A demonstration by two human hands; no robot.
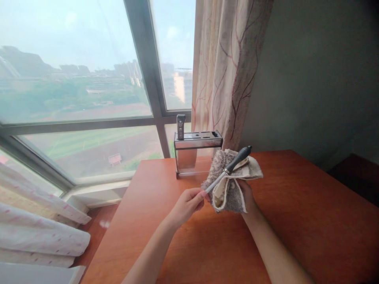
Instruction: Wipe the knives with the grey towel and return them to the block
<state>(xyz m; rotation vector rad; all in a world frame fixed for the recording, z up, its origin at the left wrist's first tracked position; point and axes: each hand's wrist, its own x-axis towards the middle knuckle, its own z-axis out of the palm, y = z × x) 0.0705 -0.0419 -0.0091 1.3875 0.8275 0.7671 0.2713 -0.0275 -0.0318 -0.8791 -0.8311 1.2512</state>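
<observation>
A honing steel (pixel 237 159) with a black handle lies tilted across a folded grey and beige cloth (pixel 233 197), its handle pointing up to the right. My left hand (pixel 192 201) pinches the lower end of the metal rod. From beneath and behind, my right hand (pixel 247 193) holds the cloth, whose folds hide most of its fingers. Behind the cloth stands a knife block (pixel 198 142) with clear sides and a slotted metal top. One black-handled knife (pixel 180 127) is upright in its left slot.
The reddish-brown wooden table (pixel 183 252) spreads under both hands. Large windows (pixel 74 79) with a grey frame rise at the left and back. A patterned curtain (pixel 227 71) hangs behind the knife block, and another curtain (pixel 44 228) bunches at lower left. A dark wall (pixel 310 79) is at right.
</observation>
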